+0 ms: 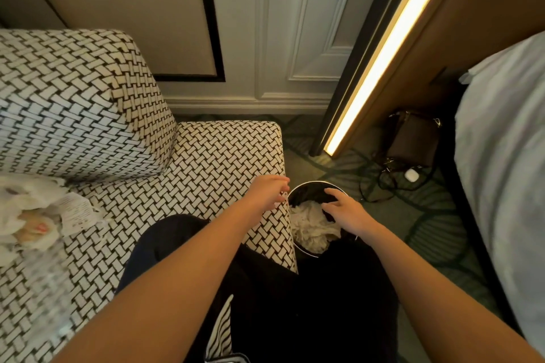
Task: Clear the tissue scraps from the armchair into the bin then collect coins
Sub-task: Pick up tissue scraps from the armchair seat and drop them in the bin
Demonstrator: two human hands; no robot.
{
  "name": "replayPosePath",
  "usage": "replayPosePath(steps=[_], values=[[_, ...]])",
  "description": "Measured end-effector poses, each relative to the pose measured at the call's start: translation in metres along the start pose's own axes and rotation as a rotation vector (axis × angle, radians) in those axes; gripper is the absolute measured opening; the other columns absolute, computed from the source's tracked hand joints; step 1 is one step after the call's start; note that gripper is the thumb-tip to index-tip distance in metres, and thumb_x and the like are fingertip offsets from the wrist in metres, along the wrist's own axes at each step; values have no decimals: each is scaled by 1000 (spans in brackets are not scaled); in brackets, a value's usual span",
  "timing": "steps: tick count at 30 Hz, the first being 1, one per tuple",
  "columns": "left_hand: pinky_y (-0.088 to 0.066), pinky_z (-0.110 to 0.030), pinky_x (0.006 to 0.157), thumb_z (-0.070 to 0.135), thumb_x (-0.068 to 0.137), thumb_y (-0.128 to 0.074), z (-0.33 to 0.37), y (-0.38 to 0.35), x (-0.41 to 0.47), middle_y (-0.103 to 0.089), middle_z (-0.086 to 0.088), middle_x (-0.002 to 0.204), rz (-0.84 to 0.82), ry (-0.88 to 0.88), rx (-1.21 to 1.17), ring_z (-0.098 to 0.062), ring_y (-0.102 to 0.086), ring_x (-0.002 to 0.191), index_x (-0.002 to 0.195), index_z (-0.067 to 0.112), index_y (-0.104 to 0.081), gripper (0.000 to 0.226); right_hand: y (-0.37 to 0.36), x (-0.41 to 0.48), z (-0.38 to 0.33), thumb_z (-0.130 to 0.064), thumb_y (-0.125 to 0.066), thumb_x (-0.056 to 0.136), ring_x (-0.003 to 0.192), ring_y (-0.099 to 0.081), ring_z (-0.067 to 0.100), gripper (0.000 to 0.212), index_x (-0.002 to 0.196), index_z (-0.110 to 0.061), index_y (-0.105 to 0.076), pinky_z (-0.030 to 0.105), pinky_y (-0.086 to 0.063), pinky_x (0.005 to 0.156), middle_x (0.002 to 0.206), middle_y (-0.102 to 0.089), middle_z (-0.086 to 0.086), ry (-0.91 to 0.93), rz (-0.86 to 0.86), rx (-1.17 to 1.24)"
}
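Over the bin (313, 184), your right hand (346, 211) hangs with its fingers spread and lightly bent, gripping nothing that shows. The crumpled tissue scraps (308, 227) lie inside the bin just under and beside its palm, heaped toward the near wall. Your left hand (269, 192) sits just beside the bin, above the armchair (206, 156) corner that stands against the bin's rim. Its fingers are loosely straight and point across at the bin, and it looks empty, though it is a little blurred. My read is that you are at the drop itself, so do it cleanly: keep both hands inside the line of the rim, let the fingers open fully, and check that no shred clings to a fingertip or hangs over the edge onto the seat. If the heap rides high, press it down with flat fingers rather than pinching it. Well apart from the bin, at the far side of the seat, a white crumpled heap (26, 215) and a printed paper slip (77, 209) lie on the cushion. Whether that heap is tissue or a bag is hard to tell, so look before you grab. No coins show anywhere near the bin, so 1 careful sweep of the seat will likely be needed afterward.
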State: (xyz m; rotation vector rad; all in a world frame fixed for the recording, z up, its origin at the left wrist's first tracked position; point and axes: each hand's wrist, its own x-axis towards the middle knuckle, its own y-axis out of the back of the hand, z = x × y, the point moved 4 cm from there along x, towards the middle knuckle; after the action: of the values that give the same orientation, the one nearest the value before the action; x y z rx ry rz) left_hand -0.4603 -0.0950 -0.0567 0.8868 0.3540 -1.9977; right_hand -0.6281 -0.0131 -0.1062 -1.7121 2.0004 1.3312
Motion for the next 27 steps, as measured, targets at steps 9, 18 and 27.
replayPosePath(steps=[9,18,27], values=[[-48,-33,90,19,94,-52,1,90,-43,-65,4,111,148,-197,-149,-15,-61,100,111,25,-62,21,-36,-60,-127,-29,-47,97,119,-53,18,36,132,-22,-49,25,-41,95,129,-56,1,365,-98,-240],[-47,-34,91,18,97,-45,-58,222,-104,-67,4,107,390,-287,-269,-15,-62,98,110,23,-62,22,-134,-108,-231,-35,-44,98,106,-55,10,34,131,-29,-49,16,-42,78,125,-55,-7,613,-214,-421],[-48,-37,90,15,95,-49,-158,295,-137,-67,-2,106,585,-156,-434,-18,-62,91,112,13,-62,21,-258,-123,-266,-28,-48,97,111,-54,9,30,124,-21,-57,20,-39,90,128,-57,-4,706,-389,-530]])
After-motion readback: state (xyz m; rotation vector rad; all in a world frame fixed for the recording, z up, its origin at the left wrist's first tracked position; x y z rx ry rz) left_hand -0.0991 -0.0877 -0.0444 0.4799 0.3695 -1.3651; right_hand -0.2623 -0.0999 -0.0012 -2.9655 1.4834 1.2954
